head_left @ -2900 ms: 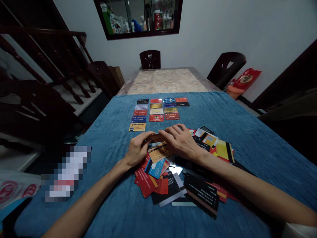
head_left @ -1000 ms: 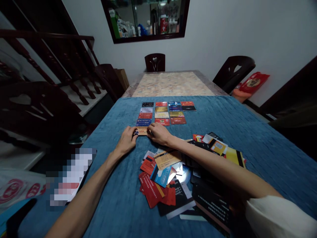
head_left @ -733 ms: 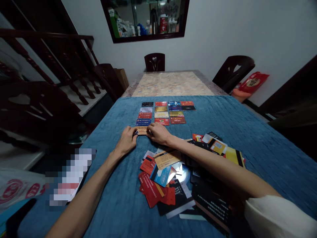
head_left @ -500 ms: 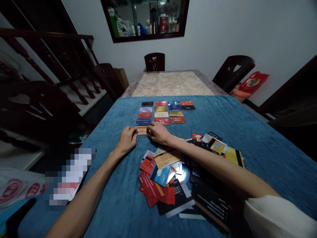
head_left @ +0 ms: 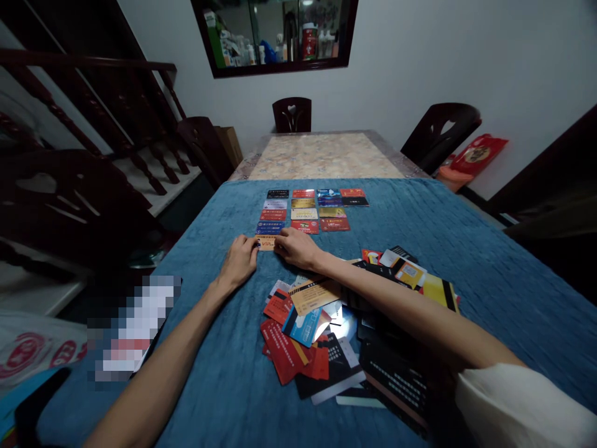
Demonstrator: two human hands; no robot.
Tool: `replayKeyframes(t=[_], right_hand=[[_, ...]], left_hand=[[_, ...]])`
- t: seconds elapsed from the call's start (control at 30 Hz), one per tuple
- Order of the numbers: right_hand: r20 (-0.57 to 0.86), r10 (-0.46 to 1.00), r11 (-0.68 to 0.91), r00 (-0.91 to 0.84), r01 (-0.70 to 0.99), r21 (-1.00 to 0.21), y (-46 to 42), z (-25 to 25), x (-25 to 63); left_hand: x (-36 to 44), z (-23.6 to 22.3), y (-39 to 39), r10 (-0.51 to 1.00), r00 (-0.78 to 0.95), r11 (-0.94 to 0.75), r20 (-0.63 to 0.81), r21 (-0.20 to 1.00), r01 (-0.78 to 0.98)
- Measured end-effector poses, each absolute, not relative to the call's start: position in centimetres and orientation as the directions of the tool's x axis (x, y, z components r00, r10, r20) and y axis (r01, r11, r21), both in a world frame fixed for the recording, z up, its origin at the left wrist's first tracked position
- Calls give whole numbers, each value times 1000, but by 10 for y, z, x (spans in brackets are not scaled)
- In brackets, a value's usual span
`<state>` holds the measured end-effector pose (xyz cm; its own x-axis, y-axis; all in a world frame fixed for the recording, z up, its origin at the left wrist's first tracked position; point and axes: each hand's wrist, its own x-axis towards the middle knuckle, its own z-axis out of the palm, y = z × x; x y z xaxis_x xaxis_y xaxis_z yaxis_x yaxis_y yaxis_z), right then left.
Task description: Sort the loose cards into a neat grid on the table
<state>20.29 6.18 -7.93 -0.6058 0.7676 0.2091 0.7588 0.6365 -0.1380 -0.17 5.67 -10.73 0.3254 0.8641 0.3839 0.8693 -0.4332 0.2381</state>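
An orange-gold VIP card [head_left: 267, 244] lies at the near end of the leftmost column of cards. My left hand [head_left: 240, 257] pinches its left edge, and my right hand [head_left: 297, 247] has its fingers closed on its right end, covering that part. Directly beyond the card is a blue card [head_left: 270, 228], and a red card [head_left: 305, 228] lies just past my right hand. Under and beside my right forearm spreads a loose pile of mixed cards, with a tan card [head_left: 315, 295], a light-blue card [head_left: 305, 325] and a black card [head_left: 396, 379] among them.
A blue cloth [head_left: 205, 361] covers the near table, and a patterned tabletop [head_left: 326, 155] shows beyond it. At the left edge lies a pixelated flat object [head_left: 140, 330]. Dark wooden chairs, among them a right-hand chair [head_left: 441, 134], stand around the table.
Both hands stay at the VIP card, with barely any movement. The whole view has shifted very slightly.
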Motion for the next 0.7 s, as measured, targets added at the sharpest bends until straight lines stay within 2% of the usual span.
replayKeyframes(t=[0.23, 0.5, 0.7], right_hand=[[198, 759, 641, -620, 765, -64, 59, -76, 201], [187, 734, 679, -653, 712, -181, 58, -69, 214], [188, 689, 724, -700, 674, -147, 54, -63, 231]], left_hand=[[-1, -103, 51, 841, 360, -455, 403, 169, 874], [-2, -100, 47, 817, 398, -473, 417, 92, 876], [0, -96, 44, 811, 398, -487, 428, 119, 865]])
